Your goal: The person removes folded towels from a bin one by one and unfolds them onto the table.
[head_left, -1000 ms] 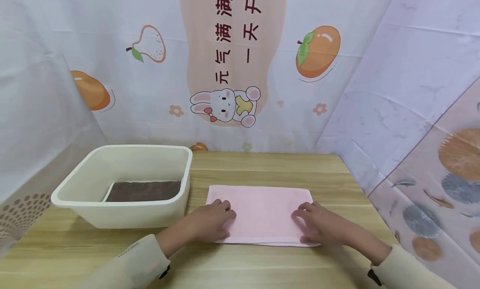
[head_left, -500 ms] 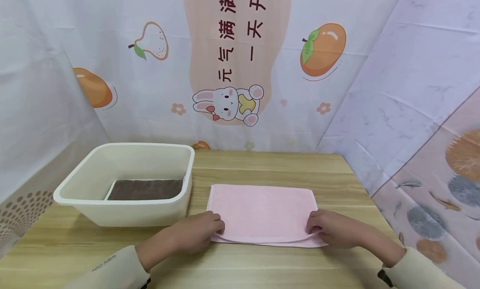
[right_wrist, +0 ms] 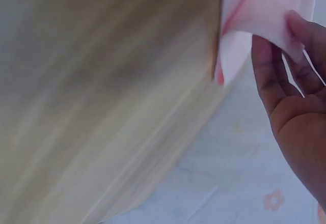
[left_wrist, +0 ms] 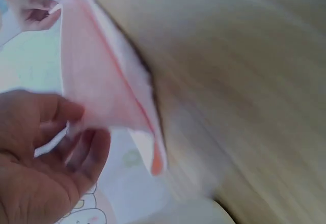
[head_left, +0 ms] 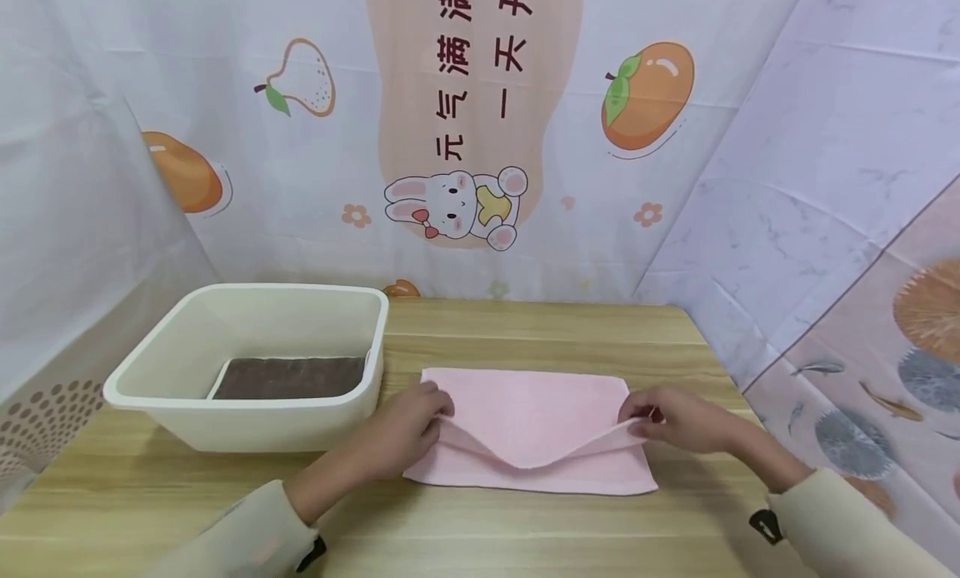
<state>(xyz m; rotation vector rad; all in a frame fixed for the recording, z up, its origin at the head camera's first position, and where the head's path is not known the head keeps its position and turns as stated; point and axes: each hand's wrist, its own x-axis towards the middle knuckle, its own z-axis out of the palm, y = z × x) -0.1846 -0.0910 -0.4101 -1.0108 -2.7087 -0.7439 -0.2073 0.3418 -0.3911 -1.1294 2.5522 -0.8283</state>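
A folded pink towel [head_left: 525, 411] lies on the wooden table in the head view. Its upper layer is lifted at the near edge and sags in the middle, above the lower layer that stays flat. My left hand [head_left: 405, 428] pinches the left corner of that raised layer between thumb and fingers. At the opposite corner my right hand [head_left: 678, 418] pinches the same layer. Both wrist views show the towel's corner held: by the left hand [left_wrist: 56, 152] in one, by the right hand [right_wrist: 295, 76] in the other.
To the left stands a cream plastic basin [head_left: 247, 428] with a dark brown, pale-edged folded cloth [head_left: 292, 378] lying in it. The wooden table [head_left: 480, 536] ends at a printed curtain [head_left: 315, 186] behind. Another patterned sheet [head_left: 825, 228] hangs along the right side.
Both hands first lay on the towel's ends, then took hold of the near corners of its top layer. They have since raised that layer and moved it away from the near edge.
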